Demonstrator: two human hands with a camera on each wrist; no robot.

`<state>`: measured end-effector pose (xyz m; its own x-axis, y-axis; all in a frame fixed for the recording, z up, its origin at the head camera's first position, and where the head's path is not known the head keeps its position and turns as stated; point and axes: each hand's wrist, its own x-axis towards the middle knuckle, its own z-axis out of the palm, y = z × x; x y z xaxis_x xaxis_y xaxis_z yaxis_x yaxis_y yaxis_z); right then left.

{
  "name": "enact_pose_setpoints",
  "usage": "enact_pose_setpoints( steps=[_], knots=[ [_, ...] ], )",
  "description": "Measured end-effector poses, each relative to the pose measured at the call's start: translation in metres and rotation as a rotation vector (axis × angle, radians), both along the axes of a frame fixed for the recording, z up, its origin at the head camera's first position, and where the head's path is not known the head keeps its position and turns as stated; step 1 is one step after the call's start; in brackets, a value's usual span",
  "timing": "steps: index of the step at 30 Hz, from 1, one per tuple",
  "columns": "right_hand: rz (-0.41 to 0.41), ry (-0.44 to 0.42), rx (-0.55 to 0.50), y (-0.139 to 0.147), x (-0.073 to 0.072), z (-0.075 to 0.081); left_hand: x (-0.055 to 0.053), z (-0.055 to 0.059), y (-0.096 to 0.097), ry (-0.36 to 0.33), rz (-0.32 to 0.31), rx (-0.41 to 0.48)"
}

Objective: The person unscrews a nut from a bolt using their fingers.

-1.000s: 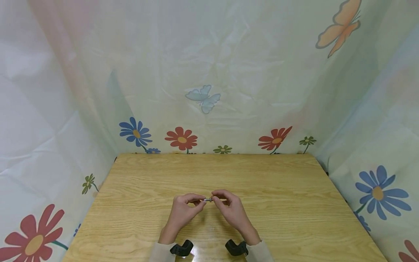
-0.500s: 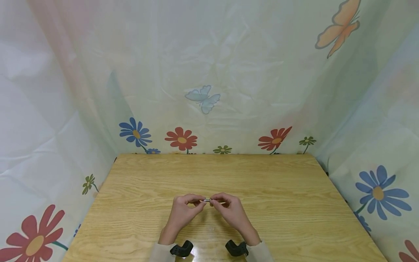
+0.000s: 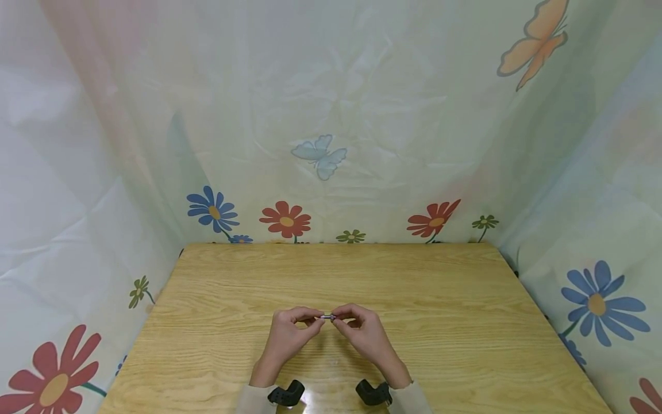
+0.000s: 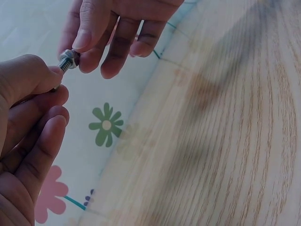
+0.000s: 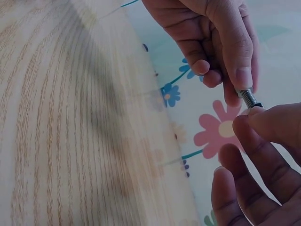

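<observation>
A small threaded metal bolt (image 4: 65, 64) is held level between both hands, above the table in the middle of the head view. My left hand (image 3: 291, 334) pinches one end of it between thumb and forefinger, hiding that end. On the bolt's other end sits a hex nut (image 4: 70, 57), which my right hand (image 3: 363, 333) pinches with thumb and forefinger tips. Bare thread (image 5: 249, 98) shows between the two sets of fingertips in the right wrist view. The right hand's other fingers are spread apart behind the pinch.
The wood-grain table (image 3: 455, 322) spreads out under the hands. Hanging fabric (image 3: 331, 103) printed with flowers and butterflies encloses its back and both sides. A black wrist strap device (image 3: 287, 393) sits at the left cuff, another black device (image 3: 373, 392) at the right.
One second ago the right fingers were parted more loosely around the nut; they then closed in and shifted slightly around it. The left hand stays almost still with the bolt.
</observation>
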<state>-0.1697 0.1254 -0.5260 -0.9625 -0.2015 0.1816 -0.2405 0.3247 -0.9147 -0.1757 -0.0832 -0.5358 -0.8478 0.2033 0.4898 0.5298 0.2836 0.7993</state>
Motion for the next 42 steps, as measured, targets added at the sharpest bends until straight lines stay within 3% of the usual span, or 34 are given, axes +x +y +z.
enact_pose_setpoints(
  steps=[10, 15, 23, 34, 42],
  knots=[
    [0.024, 0.060, -0.047, 0.0008, 0.0020, 0.0011, 0.0009, -0.0009, -0.0001, -0.026, -0.004, 0.010],
    [0.010, 0.081, -0.067, 0.0005, 0.0021, 0.0009, 0.0005, -0.0016, 0.0004, -0.003, 0.003, 0.008],
    [0.013, 0.002, -0.054, 0.0008, 0.0022, 0.0012, 0.0004, -0.0008, 0.0008, 0.052, -0.002, 0.015],
    [0.027, -0.056, -0.038, 0.0005, 0.0021, 0.0042, 0.0007, -0.0009, 0.0010, 0.029, -0.004, 0.018],
    [0.044, -0.004, -0.051, 0.0021, 0.0027, 0.0033, 0.0004, -0.0027, 0.0006, -0.005, -0.001, 0.010]
  ],
)
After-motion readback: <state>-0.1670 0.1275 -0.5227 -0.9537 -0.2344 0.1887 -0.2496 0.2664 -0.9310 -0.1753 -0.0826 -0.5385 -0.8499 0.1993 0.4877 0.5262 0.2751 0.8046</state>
